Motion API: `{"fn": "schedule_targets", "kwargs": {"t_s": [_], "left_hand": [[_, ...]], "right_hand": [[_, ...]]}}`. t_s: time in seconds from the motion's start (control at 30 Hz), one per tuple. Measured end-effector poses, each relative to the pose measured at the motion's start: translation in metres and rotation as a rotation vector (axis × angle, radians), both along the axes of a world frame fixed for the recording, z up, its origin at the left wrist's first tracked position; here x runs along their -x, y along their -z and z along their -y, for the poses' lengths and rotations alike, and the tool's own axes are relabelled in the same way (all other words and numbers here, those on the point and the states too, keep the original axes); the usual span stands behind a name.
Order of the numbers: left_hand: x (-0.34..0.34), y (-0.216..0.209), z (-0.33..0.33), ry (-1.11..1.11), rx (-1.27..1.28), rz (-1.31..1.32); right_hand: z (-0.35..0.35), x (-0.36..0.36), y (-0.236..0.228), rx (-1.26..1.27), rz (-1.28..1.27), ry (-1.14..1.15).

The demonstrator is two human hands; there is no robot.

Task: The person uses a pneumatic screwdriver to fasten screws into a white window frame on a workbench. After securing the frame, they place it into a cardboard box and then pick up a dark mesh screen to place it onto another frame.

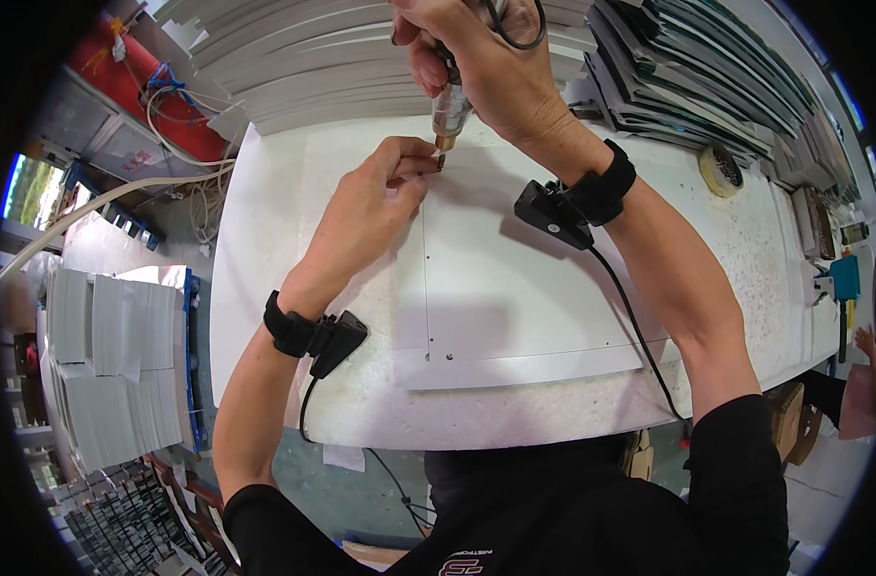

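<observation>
Gripped in my right hand [500, 72] is a power screwdriver [450, 113] with a silver body and a brass-coloured nose, its upper part hidden by the fingers. The tool points down at the far left corner of a white panel [534, 259]. My left hand [366, 197] is closed in a pinch right at the tool's tip. A small dark piece [442, 163] shows at those fingertips, too small to name. Small holes or screw heads dot the panel's left and near edges. Each wrist wears a black strap with a small black device.
The panel lies on a white worktable [332, 413]. Flat grey sheets [313, 67] are stacked at the back, more stacked panels [707, 77] at back right. A round tub [719, 171] stands on the right, near a teal-handled tool [844, 278]. Panels on a pallet [121, 365] stand left.
</observation>
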State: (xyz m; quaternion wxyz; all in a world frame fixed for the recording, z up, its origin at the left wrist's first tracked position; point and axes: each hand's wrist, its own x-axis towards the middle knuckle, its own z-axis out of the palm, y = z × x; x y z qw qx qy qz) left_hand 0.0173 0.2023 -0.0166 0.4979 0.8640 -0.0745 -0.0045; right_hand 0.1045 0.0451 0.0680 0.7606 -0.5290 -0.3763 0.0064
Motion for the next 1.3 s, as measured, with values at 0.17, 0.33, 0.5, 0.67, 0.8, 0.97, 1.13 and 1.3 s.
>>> {"fn": "schedule_targets", "kwargs": {"t_s": [0.17, 0.33, 0.5, 0.67, 0.8, 0.97, 1.13, 1.3], "left_hand": [[0.029, -0.012, 0.004, 0.105, -0.461, 0.247], [0.032, -0.011, 0.002, 0.152, -0.51, 0.285], [0.035, -0.008, 0.005, 0.142, -0.61, 0.357], [0.036, -0.013, 0.008, 0.135, -0.665, 0.33], [0.036, -0.012, 0.007, 0.13, -0.636, 0.286], [0.035, -0.009, 0.006, 0.133, -0.61, 0.318], [0.038, -0.013, 0.015, 0.083, -0.643, 0.325], [0.033, -0.021, 0.026, 0.132, -0.749, 0.281]], "right_hand": [[0.001, -0.004, 0.002, 0.073, 0.037, -0.028], [-0.001, -0.001, -0.001, 0.101, 0.047, -0.057], [-0.002, -0.002, -0.001, 0.078, 0.045, -0.095], [-0.003, -0.005, 0.004, 0.151, 0.057, -0.076], [-0.004, -0.01, 0.01, 0.09, 0.042, -0.088], [-0.004, -0.002, 0.01, 0.185, 0.053, -0.093], [0.009, 0.004, -0.002, 0.181, 0.142, -0.102], [0.088, 0.025, -0.046, -0.002, 0.225, 0.129]]}}
